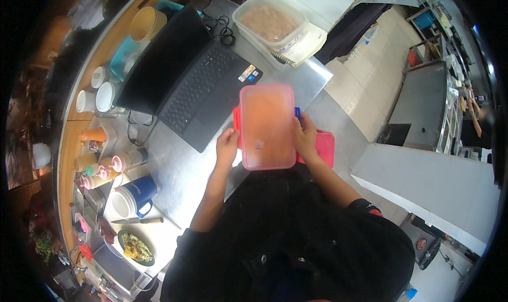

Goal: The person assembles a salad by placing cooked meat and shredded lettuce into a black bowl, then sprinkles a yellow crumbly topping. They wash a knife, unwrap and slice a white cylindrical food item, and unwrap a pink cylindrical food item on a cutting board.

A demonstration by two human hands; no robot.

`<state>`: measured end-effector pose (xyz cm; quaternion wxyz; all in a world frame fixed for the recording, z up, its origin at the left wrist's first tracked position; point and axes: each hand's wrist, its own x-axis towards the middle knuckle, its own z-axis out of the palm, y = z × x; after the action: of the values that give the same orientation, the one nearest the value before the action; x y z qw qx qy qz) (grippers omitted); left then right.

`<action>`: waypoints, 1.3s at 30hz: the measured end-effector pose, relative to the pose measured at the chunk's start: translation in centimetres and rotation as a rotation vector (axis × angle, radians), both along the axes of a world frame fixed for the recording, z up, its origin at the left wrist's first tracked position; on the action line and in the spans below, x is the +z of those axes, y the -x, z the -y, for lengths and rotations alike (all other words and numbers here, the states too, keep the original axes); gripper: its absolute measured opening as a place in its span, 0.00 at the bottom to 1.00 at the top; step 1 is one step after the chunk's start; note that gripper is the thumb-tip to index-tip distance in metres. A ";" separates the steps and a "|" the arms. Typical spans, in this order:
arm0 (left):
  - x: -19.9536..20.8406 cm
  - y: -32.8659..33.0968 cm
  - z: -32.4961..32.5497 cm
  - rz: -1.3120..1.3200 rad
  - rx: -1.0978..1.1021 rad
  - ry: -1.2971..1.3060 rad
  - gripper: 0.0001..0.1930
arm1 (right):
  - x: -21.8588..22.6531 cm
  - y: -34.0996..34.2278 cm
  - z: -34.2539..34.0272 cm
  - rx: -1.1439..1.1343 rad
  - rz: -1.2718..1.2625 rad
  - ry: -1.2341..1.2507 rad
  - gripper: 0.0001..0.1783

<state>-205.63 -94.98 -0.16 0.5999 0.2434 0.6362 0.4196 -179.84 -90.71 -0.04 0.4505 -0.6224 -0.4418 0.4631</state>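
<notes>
A rectangular plastic food container (268, 127) with a see-through pinkish lid is held up in front of my body. Something orange shows through it. My left hand (227, 146) is closed at its left side, by a red clip (236, 123). On the right side my right hand (305, 138) grips the edge, just below a blue clip (297, 114). Behind the right wrist is a red, box-like thing (324, 148), partly hidden. Left of the container lies an open laptop (203, 85) with a dark screen.
On the steel table (180, 170) stand a clear tub (271, 19) of brownish food, a spiral notebook (307, 45), squeeze bottles (114, 164) and a blue jug (137, 196). A knife (137, 220) lies near a bowl of greens (136, 247). Another person (479, 125) is far right.
</notes>
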 end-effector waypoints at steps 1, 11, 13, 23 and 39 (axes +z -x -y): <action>-0.7 -0.3 0.1 0.052 0.034 0.049 0.13 | -0.1 -0.7 -0.3 0.019 0.009 0.035 0.19; 1.0 -4.6 2.2 0.050 0.054 0.195 0.23 | -4.0 -7.2 -9.1 0.331 0.049 0.363 0.23; 1.7 -6.6 3.1 0.044 0.090 0.387 0.21 | -3.2 -7.4 -12.9 0.112 -0.201 0.279 0.26; 0.4 -10.8 4.2 0.103 0.112 -0.036 0.31 | 0.7 -3.5 -25.7 -0.074 -0.483 0.158 0.50; 5.6 -0.8 3.0 0.400 0.314 -0.150 0.38 | -0.8 -14.0 -18.4 -0.224 -0.430 0.157 0.45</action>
<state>-204.84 -97.93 5.44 0.6216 0.0976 0.5020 0.5934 -165.86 -72.35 -0.80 0.5328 -0.5877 -0.2266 0.5651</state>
